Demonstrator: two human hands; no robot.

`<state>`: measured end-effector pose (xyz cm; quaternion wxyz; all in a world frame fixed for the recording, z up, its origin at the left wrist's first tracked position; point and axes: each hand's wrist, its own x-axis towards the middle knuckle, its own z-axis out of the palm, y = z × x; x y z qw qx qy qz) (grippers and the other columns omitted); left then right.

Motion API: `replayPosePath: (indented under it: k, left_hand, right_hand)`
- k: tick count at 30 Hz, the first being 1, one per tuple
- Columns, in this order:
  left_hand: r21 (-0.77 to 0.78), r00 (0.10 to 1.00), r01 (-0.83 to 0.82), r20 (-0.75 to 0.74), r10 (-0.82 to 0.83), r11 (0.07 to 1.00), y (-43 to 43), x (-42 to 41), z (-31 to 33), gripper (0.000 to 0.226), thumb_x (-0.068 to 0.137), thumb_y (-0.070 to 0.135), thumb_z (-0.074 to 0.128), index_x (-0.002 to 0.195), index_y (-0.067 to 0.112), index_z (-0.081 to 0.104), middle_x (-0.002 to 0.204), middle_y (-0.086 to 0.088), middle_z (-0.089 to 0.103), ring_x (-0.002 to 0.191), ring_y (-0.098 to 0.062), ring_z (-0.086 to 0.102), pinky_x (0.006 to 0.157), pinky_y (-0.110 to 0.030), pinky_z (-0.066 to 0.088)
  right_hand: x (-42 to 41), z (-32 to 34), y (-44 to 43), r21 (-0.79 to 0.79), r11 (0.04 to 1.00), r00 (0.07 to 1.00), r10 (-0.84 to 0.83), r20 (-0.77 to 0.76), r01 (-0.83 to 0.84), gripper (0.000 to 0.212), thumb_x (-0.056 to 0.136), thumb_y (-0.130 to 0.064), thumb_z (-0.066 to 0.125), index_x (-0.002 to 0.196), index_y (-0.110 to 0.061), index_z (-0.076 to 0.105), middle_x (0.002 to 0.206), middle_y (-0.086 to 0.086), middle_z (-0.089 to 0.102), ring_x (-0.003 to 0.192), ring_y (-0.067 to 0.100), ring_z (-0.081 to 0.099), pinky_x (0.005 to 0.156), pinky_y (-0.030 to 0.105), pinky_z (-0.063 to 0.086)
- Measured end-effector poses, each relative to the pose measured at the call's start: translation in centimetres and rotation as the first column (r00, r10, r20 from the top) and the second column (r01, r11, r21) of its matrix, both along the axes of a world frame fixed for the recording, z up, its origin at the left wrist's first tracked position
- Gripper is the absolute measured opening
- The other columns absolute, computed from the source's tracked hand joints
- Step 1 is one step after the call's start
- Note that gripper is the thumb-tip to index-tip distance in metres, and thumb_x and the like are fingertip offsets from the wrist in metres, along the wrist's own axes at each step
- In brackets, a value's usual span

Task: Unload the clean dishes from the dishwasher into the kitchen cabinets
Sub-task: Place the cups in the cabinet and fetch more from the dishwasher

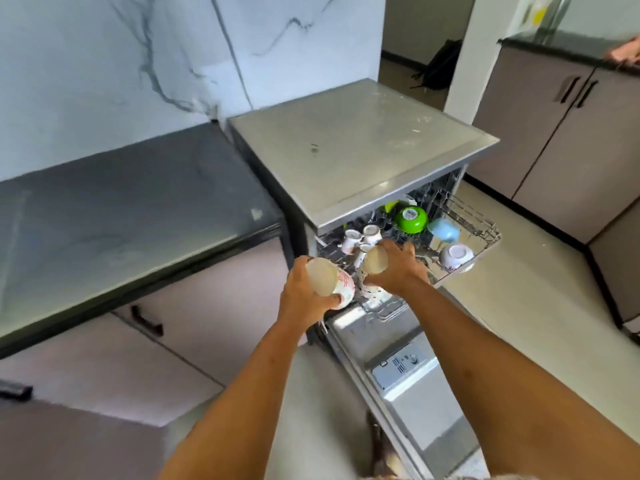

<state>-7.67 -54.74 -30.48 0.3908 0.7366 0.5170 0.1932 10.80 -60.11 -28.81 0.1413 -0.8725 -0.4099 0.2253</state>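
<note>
Cups in both hands at open stainless-steel dishwasher point(363, 150).
Left hand point(301, 301) curls round white red-patterned ceramic cup point(329, 280); right hand point(398, 268) curls round white dark-patterned ceramic cup point(375, 261).

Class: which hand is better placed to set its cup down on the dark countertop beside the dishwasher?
Left, probably. The left hand, gripping a white red-patterned ceramic cup, sits nearest the dark grey glossy countertop. The right hand, holding a second white cup, is over the wire rack, farther away.
</note>
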Motion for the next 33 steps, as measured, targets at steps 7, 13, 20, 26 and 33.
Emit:
replayPosePath:
  k: [7, 13, 20, 26, 33]
  left_hand:
    - [0.111, 0.973, -0.226, 0.072, 0.219, 0.968, 0.6, -14.1, 10.0, 0.085, 0.061, 0.030, 0.084, 0.126, 0.020, 0.030, 0.122, -0.005, 0.049, 0.109, -0.030, 0.052, 0.090, -0.040, 0.047]
    - [0.271, 0.918, -0.391, 0.189, 0.349, 0.880, 3.3, -22.2, 21.5, 0.084, 0.061, 0.030, 0.084, 0.127, 0.020, 0.032, 0.125, -0.006, 0.051, 0.112, -0.029, 0.052, 0.092, -0.038, 0.045]
    - [0.465, 0.864, -0.494, 0.357, 0.355, 0.734, 7.5, -26.9, 34.1, 0.083, 0.059, 0.031, 0.085, 0.127, 0.024, 0.036, 0.125, -0.002, 0.054, 0.111, -0.027, 0.053, 0.090, -0.039, 0.048]
    - [0.608, 0.838, -0.542, 0.449, 0.312, 0.580, 12.5, -27.5, 44.9, 0.078, 0.060, 0.032, 0.085, 0.125, 0.026, 0.043, 0.120, -0.001, 0.057, 0.107, -0.026, 0.055, 0.091, -0.041, 0.050]
    - [0.707, 0.810, -0.585, 0.492, 0.319, 0.397, 19.0, -26.1, 55.8, 0.082, 0.062, 0.043, 0.080, 0.131, 0.028, 0.041, 0.125, -0.001, 0.055, 0.110, -0.026, 0.054, 0.092, -0.044, 0.049]
  right_hand:
    - [-12.6, 10.4, 1.9, 0.168, 0.948, 0.963, 0.261, 0.074, -0.270, 0.090, 0.065, -0.049, 0.078, 0.139, -0.026, 0.032, 0.134, 0.013, 0.036, 0.121, 0.039, 0.048, 0.098, 0.045, 0.044]
    - [-21.3, 21.7, 5.8, 0.425, 0.815, 0.920, 0.354, 0.170, -0.393, 0.098, 0.060, -0.047, 0.082, 0.139, -0.013, 0.034, 0.131, 0.011, 0.042, 0.117, 0.031, 0.051, 0.094, 0.041, 0.046]
    - [-25.5, 34.1, 11.5, 0.646, 0.626, 0.895, 0.378, 0.238, -0.437, 0.084, 0.060, -0.043, 0.083, 0.127, -0.011, 0.043, 0.123, 0.009, 0.049, 0.109, 0.029, 0.055, 0.083, 0.035, 0.047]
    - [-25.4, 45.0, 17.0, 0.813, 0.399, 0.893, 0.329, 0.307, -0.425, 0.093, 0.061, -0.044, 0.084, 0.137, -0.015, 0.040, 0.132, 0.008, 0.047, 0.117, 0.030, 0.053, 0.090, 0.038, 0.046]
    - [-24.4, 56.1, 23.9, 0.876, 0.213, 0.886, 0.282, 0.368, -0.432, 0.088, 0.068, -0.039, 0.080, 0.140, -0.017, 0.035, 0.137, 0.008, 0.044, 0.121, 0.031, 0.049, 0.095, 0.038, 0.042]
